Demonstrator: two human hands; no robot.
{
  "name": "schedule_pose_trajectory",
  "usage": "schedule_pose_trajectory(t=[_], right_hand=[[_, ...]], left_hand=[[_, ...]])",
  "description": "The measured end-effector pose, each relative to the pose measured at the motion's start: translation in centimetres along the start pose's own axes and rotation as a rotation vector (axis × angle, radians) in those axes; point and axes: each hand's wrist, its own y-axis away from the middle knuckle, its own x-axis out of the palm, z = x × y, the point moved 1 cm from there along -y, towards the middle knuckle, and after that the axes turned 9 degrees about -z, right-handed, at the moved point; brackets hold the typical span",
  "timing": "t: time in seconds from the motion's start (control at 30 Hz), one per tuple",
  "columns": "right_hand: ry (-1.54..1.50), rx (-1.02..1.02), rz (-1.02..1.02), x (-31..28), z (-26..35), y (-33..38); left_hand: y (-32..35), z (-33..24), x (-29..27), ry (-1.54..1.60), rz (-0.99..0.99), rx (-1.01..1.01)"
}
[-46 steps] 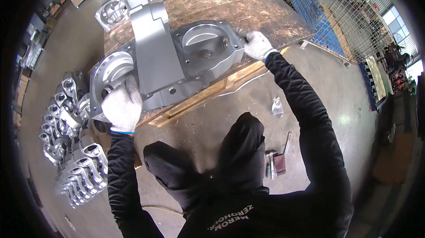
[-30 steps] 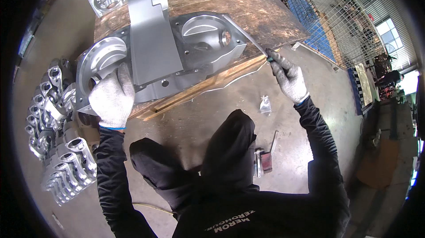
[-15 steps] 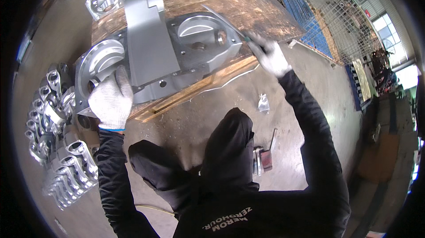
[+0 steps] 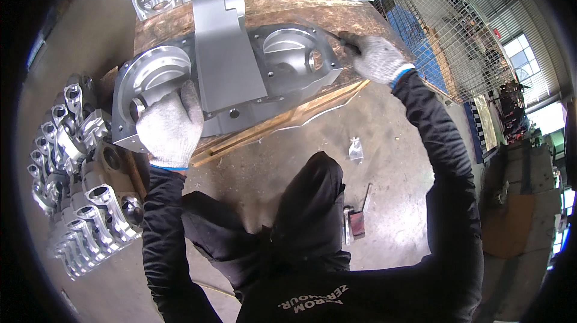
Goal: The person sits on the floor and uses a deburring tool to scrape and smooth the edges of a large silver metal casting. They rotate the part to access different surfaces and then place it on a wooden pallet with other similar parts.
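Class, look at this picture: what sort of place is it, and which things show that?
Probably a metalworking shop or factory floor: a large cast metal housing on a wooden pallet, rows of small castings on the concrete floor.

Pile of small metal castings [image 4: 72,179] on floor, wire mesh fence [image 4: 445,28], small red tool [image 4: 356,222]

The left hand [image 4: 170,126] lies flat, palm down, gloved fingers [image 4: 183,97] spread. The right hand [image 4: 377,58] reaches forward on an outstretched arm, fingers curled tight.
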Motion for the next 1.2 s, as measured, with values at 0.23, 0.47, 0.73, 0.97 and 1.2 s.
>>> schedule_pose_trajectory(t=[0.23, 0.47, 0.73, 0.97, 1.2], right_hand=[[0.179, -0.127, -0.056, 1.7, 3.3, -2.1], [0.296, -0.156, -0.078, 2.5, 1.4, -2.2], [0.224, -0.028, 0.001, -0.5, 3.6, -1.5], [0.148, -0.055, 0.039, -2.1, 4.1, -0.4], [0.221, -0.170, 0.063, 2.0, 3.6, -4.9]], left_hand=[[-0.4, -0.3, 0.2, -0.037, -0.095, 0.022], [-0.1, -0.7, 0.8, -0.005, -0.028, 0.054], [-0.4, 0.3, 0.7, -0.060, -0.036, 0.016], [0.1, -0.3, 0.8, -0.034, 0.038, -0.025], [-0.2, -0.1, 0.6, 0.012, -0.064, 0.024]])
